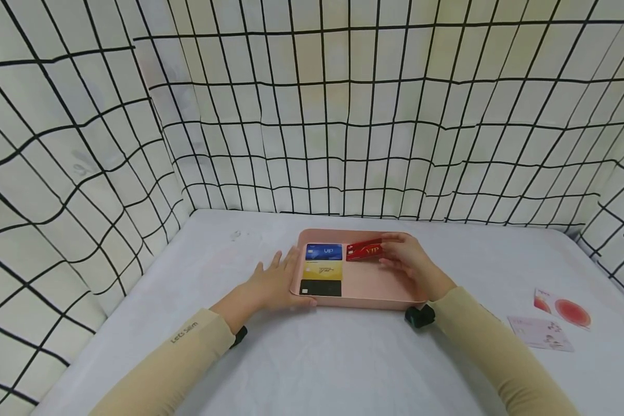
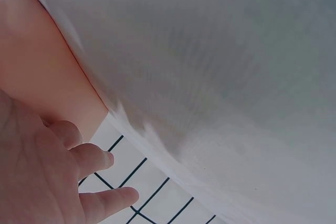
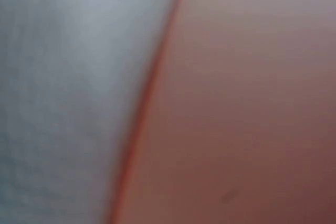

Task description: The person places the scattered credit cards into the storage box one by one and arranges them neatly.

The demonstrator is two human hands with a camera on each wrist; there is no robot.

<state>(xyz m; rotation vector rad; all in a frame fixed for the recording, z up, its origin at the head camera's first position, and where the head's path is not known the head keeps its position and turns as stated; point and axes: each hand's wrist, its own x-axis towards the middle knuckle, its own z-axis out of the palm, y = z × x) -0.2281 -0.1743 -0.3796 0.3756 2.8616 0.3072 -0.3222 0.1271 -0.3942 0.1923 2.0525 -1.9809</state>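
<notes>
A pink tray [image 1: 379, 287] lies on the white cloth. Down its left side are a blue VIP card [image 1: 317, 252], a yellow card [image 1: 314, 270] and a black card [image 1: 322, 288], one below another. My right hand [image 1: 413, 264] reaches over the tray's right side and pinches the right end of a red VIP card [image 1: 361, 250], slightly tilted beside the blue one. With fingers spread, my left hand [image 1: 270, 286] rests against the tray's left edge. The left wrist view shows those fingers [image 2: 107, 203] by the tray wall [image 2: 47, 61]; the right wrist view shows only blurred tray wall [image 3: 236, 103] and cloth.
To the right on the cloth lie a card with a red circle [image 1: 572, 312] and a pale pink card [image 1: 541, 333]; my right sleeve [image 1: 491, 341] partly hides something near them. White walls with a black grid net [image 1: 348, 124] enclose the table's back and sides.
</notes>
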